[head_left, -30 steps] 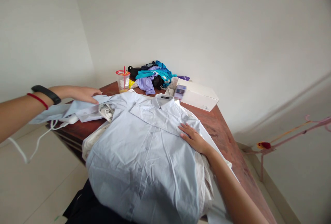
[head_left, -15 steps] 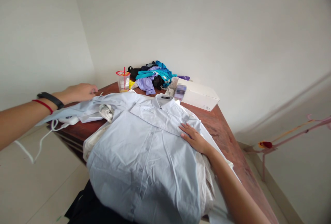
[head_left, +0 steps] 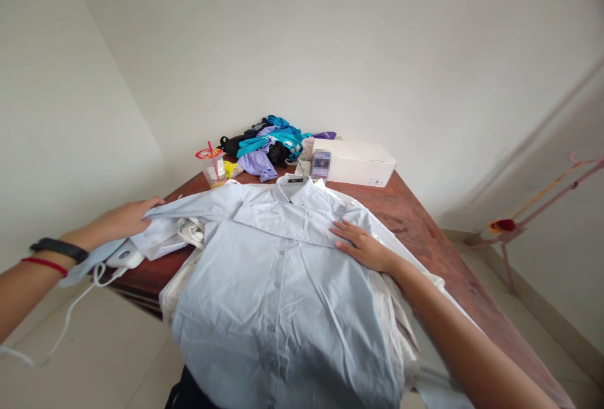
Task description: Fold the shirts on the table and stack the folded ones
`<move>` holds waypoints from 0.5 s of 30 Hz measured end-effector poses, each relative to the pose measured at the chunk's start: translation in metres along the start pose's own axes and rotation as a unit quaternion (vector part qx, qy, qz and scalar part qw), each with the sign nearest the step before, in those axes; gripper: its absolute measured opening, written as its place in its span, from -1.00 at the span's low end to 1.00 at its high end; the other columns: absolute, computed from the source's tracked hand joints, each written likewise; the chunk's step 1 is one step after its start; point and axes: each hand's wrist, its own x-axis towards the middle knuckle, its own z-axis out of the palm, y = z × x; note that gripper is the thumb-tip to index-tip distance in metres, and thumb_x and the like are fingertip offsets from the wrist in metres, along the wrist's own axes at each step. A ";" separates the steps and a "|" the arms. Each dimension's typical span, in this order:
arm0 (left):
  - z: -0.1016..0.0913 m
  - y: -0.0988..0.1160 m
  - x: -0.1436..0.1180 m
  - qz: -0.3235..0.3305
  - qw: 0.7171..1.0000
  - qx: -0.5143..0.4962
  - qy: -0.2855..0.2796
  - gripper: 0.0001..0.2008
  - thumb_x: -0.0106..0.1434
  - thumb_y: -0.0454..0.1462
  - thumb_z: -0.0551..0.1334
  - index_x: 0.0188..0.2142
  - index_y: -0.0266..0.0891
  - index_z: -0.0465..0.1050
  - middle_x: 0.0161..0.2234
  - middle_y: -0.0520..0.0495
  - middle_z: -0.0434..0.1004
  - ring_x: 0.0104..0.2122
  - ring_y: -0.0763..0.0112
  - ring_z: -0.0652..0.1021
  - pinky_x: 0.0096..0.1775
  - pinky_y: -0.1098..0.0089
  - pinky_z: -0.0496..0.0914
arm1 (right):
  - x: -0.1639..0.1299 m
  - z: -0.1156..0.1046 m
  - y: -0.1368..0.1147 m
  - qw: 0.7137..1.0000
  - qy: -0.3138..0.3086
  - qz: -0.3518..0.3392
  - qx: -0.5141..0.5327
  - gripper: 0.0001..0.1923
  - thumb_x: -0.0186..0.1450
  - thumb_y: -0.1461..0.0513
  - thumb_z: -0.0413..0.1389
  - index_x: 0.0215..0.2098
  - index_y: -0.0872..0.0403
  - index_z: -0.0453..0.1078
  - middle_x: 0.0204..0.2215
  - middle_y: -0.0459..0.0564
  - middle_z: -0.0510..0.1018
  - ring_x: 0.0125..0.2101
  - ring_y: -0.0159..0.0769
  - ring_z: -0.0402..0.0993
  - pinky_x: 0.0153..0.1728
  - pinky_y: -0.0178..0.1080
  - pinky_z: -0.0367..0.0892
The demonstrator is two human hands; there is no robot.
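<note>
A light blue button-up shirt [head_left: 245,264] lies spread over the table, its collar pointing away from me and its lower part hanging over the near edge. One sleeve is folded across the chest below the collar. My right hand [head_left: 361,245] rests flat on the shirt at that folded sleeve's end, fingers stretched out. At the left, my left hand [head_left: 127,217] has its fingers closed around the other sleeve [head_left: 198,204], which runs out sideways. Under the shirt, other pale garments [head_left: 394,314] show at the sides.
On the brown wooden table [head_left: 415,233] stand a plastic cup with a red straw [head_left: 214,170] and a white box [head_left: 361,163]. A heap of clothes [head_left: 268,145] lies against the wall. A white power strip [head_left: 126,257] with a cable sits at the left edge.
My left hand has come down and toward me and now grips the sleeve. My right hand stays on the shirt. The view has shifted slightly.
</note>
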 end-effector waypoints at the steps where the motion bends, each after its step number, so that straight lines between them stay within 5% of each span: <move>1: -0.004 -0.006 0.001 0.002 1.000 0.012 -0.005 -0.33 0.04 -0.22 0.11 0.20 -0.24 0.30 0.05 -0.12 0.60 -0.05 0.18 0.56 -0.03 0.40 0.33 | 0.000 0.000 0.000 1.000 0.002 0.000 0.002 -0.24 0.45 -0.25 -0.11 0.40 -0.02 0.30 0.44 0.04 0.19 0.48 0.07 -0.08 0.46 0.17 -0.12; 9: -0.041 -0.079 0.015 -0.107 0.992 0.057 0.044 -0.58 -0.06 -0.10 0.03 -0.24 -0.15 0.45 -0.30 0.04 0.62 -0.21 0.15 0.53 -0.18 0.42 0.28 | -0.001 0.000 0.000 1.000 0.003 0.003 -0.001 -0.24 0.45 -0.25 -0.10 0.41 -0.02 0.30 0.44 0.02 0.18 0.48 0.07 -0.08 0.47 0.15 -0.12; 15: -0.024 -0.102 0.009 -0.144 0.990 0.001 0.011 -0.62 -0.14 -0.02 0.07 -0.40 -0.15 0.44 -0.39 0.02 0.60 -0.25 0.19 0.51 -0.24 0.46 0.26 | 0.000 -0.001 0.000 1.000 -0.009 0.005 -0.014 -0.22 0.46 -0.25 -0.13 0.42 0.02 0.28 0.45 0.05 0.16 0.48 0.05 -0.10 0.47 0.15 -0.13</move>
